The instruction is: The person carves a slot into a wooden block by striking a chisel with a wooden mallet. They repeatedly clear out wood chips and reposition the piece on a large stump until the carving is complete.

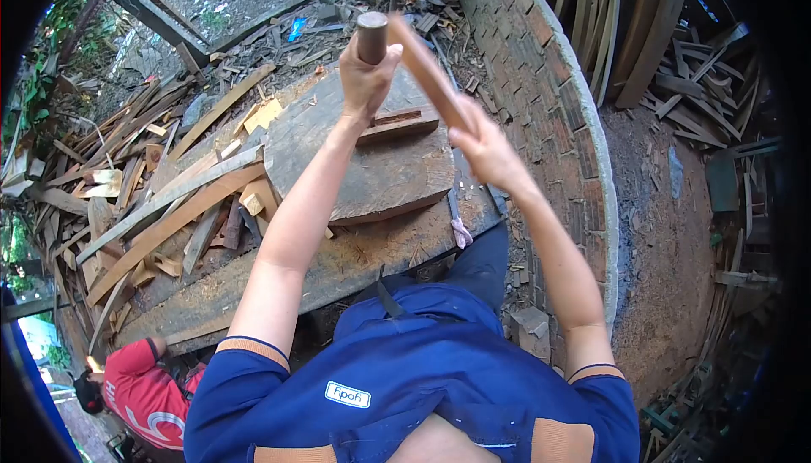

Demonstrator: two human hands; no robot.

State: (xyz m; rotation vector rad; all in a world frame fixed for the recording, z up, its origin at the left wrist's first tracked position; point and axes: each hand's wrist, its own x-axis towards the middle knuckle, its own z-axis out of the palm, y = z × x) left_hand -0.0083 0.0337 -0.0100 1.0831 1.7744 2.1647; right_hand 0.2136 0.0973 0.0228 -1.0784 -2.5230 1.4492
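My left hand is closed around a thick, round wooden handle held upright, its flat end facing up; whatever lies below my fist is hidden. In my right hand is a long wooden stick, smeared by motion, with its far end beside the top of the handle. Under my hands, a small wooden block with a dark slot along it lies on a broad, thick wooden slab.
The slab rests on a bench strewn with sawdust. Long planks and offcuts pile up on the left. A low brick wall curves along the right. At lower left, a person in a red shirt sits or crouches nearby.
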